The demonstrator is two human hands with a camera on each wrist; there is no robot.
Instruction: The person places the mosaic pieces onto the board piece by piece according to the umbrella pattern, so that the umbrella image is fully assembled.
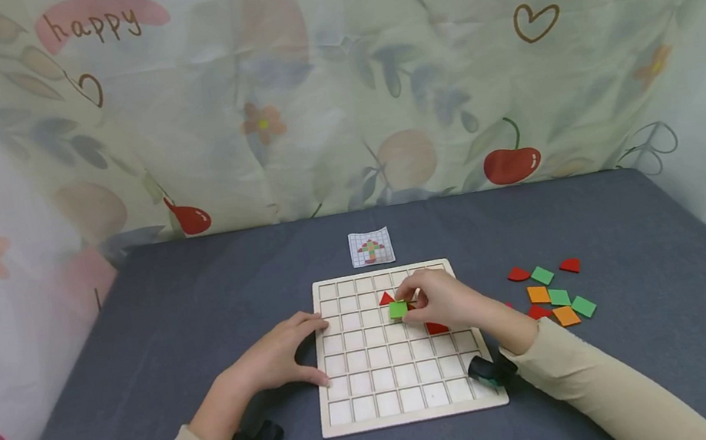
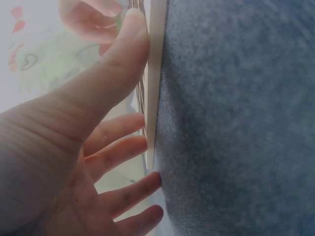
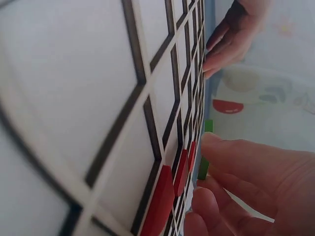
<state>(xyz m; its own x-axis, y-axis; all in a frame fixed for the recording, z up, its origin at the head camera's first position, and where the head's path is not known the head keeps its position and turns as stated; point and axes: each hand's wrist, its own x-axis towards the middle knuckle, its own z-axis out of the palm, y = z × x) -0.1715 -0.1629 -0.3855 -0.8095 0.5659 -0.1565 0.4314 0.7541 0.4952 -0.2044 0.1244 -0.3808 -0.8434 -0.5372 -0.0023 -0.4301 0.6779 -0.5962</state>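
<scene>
A pale wooden board (image 1: 383, 402) with a raised grid lies on the dark cloth. The right hand (image 1: 440, 300) pinches a green square piece (image 1: 398, 310) between thumb and fingers, over the upper part of the board; the right wrist view shows that green piece (image 3: 204, 168) edge-on beside the grid. Red pieces sit on the board: a triangle (image 1: 385, 298) and a larger one (image 1: 437, 327) below the hand. At the board's left edge the left hand (image 1: 277, 353) rests with fingers spread, its thumb (image 2: 133, 29) touching the rim in the left wrist view.
Behind the board lies a small card (image 1: 371, 248) printed with a coloured figure on a grid. Right of the board are several loose pieces, among them a green one (image 1: 583, 306), an orange one (image 1: 566, 316) and a red one (image 1: 569, 265). A patterned curtain (image 1: 333, 99) hangs behind the table.
</scene>
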